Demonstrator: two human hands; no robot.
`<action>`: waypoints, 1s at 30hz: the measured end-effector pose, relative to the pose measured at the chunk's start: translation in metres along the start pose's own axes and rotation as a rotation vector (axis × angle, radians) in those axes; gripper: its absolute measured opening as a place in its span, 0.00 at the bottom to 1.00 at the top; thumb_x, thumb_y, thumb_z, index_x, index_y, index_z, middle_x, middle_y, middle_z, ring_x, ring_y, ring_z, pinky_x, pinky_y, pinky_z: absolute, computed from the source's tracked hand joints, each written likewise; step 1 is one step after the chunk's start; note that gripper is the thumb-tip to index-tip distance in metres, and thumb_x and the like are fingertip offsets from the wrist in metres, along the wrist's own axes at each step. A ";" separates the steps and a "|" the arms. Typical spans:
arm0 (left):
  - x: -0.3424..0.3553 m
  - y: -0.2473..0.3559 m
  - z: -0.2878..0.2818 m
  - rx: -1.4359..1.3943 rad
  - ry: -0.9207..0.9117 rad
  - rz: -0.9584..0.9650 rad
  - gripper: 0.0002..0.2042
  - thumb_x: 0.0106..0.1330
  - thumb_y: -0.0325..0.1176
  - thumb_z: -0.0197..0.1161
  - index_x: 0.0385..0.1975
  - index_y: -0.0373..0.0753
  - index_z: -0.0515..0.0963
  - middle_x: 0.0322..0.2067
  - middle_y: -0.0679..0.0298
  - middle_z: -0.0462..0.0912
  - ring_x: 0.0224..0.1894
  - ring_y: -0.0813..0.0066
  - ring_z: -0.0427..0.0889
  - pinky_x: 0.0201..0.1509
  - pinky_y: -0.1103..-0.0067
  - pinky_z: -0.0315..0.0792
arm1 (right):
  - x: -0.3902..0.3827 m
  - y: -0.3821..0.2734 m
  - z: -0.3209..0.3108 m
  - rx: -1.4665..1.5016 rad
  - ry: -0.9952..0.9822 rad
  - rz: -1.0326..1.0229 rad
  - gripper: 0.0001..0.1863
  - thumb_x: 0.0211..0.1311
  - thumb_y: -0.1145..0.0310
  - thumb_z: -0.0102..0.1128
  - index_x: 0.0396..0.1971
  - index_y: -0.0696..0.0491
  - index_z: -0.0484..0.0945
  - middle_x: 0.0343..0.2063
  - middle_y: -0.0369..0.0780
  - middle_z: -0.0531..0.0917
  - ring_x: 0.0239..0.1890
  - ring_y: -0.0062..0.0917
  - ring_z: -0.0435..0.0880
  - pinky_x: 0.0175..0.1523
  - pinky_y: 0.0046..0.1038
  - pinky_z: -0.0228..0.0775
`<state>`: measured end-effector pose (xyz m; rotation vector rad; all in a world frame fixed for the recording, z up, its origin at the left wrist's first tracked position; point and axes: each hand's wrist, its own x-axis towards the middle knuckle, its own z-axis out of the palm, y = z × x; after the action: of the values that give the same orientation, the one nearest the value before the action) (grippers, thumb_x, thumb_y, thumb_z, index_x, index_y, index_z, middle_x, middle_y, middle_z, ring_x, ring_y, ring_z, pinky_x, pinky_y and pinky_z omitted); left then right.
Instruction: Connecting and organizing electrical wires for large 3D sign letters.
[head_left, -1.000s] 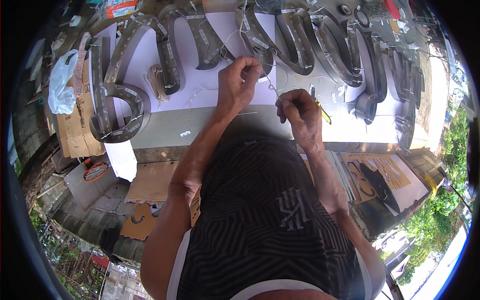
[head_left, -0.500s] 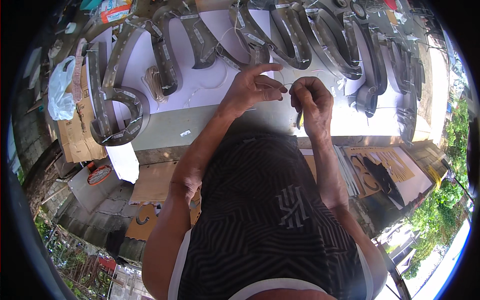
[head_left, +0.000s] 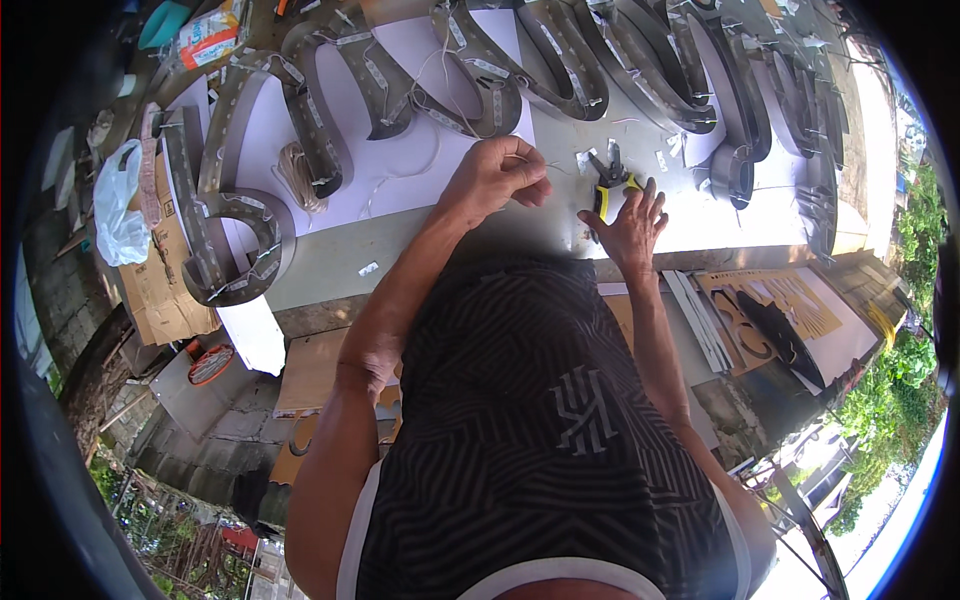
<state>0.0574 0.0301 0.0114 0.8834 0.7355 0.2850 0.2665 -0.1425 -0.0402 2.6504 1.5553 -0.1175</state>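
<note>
My left hand [head_left: 497,180] is closed in a pinch above the table's near part, with a short bit of thin white wire [head_left: 518,157] showing at its fingers. To its right, my right hand [head_left: 632,226] has its fingers spread and holds nothing. The wire cutters [head_left: 607,190], with yellow-and-black handles, lie on the table right at its fingertips, jaws pointing away from me. Large grey metal channel letters [head_left: 490,100] stand beyond my hands, lined with small white LED modules [head_left: 487,68]. White wires loop between them.
A coiled bundle of wire [head_left: 297,178] rests among the letters at left. Beside the table's left end are a white plastic bag [head_left: 121,205] and cardboard [head_left: 165,290]. Orange cut-out sheets [head_left: 775,305] lie below the near edge at right. Small white scraps [head_left: 369,268] dot the tabletop.
My right hand has let go of the wire and opened, and the cutters now lie on the table by it. My left hand has gone from spread fingers to a pinch.
</note>
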 end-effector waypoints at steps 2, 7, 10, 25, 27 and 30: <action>0.000 0.000 0.001 -0.022 0.001 0.015 0.07 0.68 0.27 0.62 0.38 0.29 0.76 0.31 0.52 0.85 0.29 0.70 0.85 0.34 0.77 0.80 | -0.003 0.006 0.002 0.062 -0.041 -0.026 0.47 0.40 0.39 0.75 0.53 0.60 0.70 0.62 0.56 0.62 0.62 0.51 0.62 0.58 0.58 0.56; -0.003 0.001 0.004 -0.025 -0.010 0.032 0.07 0.68 0.29 0.61 0.37 0.31 0.77 0.32 0.55 0.84 0.31 0.72 0.84 0.38 0.77 0.79 | 0.004 0.012 -0.005 0.145 -0.212 0.008 0.29 0.45 0.54 0.67 0.42 0.61 0.77 0.54 0.54 0.70 0.55 0.47 0.68 0.56 0.51 0.58; -0.006 0.000 0.006 -0.014 0.002 0.083 0.06 0.67 0.29 0.62 0.37 0.31 0.78 0.32 0.55 0.84 0.31 0.74 0.83 0.39 0.78 0.79 | -0.003 0.019 -0.007 0.564 -0.215 0.099 0.23 0.49 0.59 0.57 0.41 0.63 0.79 0.45 0.54 0.76 0.47 0.47 0.75 0.52 0.48 0.66; -0.013 -0.011 0.024 0.060 0.036 0.118 0.08 0.64 0.30 0.67 0.37 0.32 0.80 0.31 0.61 0.84 0.34 0.78 0.83 0.37 0.82 0.75 | 0.003 -0.058 -0.083 1.475 -0.248 0.163 0.14 0.63 0.61 0.67 0.35 0.58 0.78 0.30 0.39 0.82 0.33 0.22 0.81 0.40 0.25 0.71; -0.015 -0.009 0.024 0.102 0.035 0.114 0.08 0.64 0.31 0.67 0.37 0.32 0.80 0.29 0.62 0.84 0.32 0.80 0.82 0.34 0.84 0.72 | 0.004 -0.056 -0.084 1.391 -0.202 0.131 0.13 0.62 0.63 0.67 0.34 0.58 0.78 0.33 0.39 0.81 0.33 0.22 0.80 0.39 0.26 0.71; -0.015 -0.005 0.027 0.138 0.029 0.086 0.09 0.63 0.32 0.68 0.36 0.32 0.82 0.27 0.63 0.83 0.30 0.83 0.79 0.30 0.86 0.66 | 0.005 -0.057 -0.088 1.278 -0.095 0.077 0.12 0.61 0.65 0.68 0.32 0.58 0.78 0.36 0.40 0.79 0.33 0.23 0.77 0.37 0.28 0.69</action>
<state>0.0645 0.0032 0.0254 1.0457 0.7514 0.3264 0.2222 -0.1017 0.0461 3.3623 1.6200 -1.7075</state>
